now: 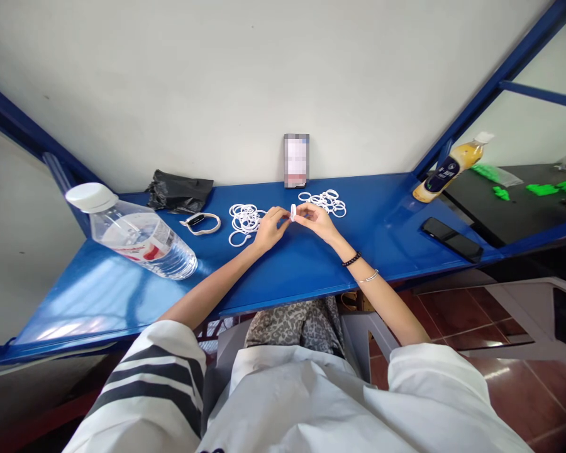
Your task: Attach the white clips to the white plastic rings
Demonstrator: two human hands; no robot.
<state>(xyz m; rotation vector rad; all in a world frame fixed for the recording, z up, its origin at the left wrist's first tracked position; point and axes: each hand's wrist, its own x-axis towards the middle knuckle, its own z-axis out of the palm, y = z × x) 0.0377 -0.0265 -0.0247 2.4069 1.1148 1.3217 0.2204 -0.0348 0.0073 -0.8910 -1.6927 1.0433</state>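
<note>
Between my two hands, a little above the blue table, a white plastic ring (pixel 293 212) stands edge-on. My left hand (pixel 270 229) pinches its left side with thumb and fingertips. From the other side, my right hand (pixel 318 221) grips the ring with thumb and forefinger. A loose pile of white rings (pixel 245 218) lies just left of my left hand; one of them shows a gap with a small knob. Behind my right hand lies a second pile of white rings (pixel 331 202), partly covered by the fingers.
A phone (pixel 297 160) leans against the wall at the back. On the left stand a large water bottle (pixel 136 236), a watch (pixel 202 223) and a black plastic bag (pixel 179 191). A juice bottle (pixel 448 170) and a dark phone (pixel 451 239) are on the right of the blue table (pixel 302 264).
</note>
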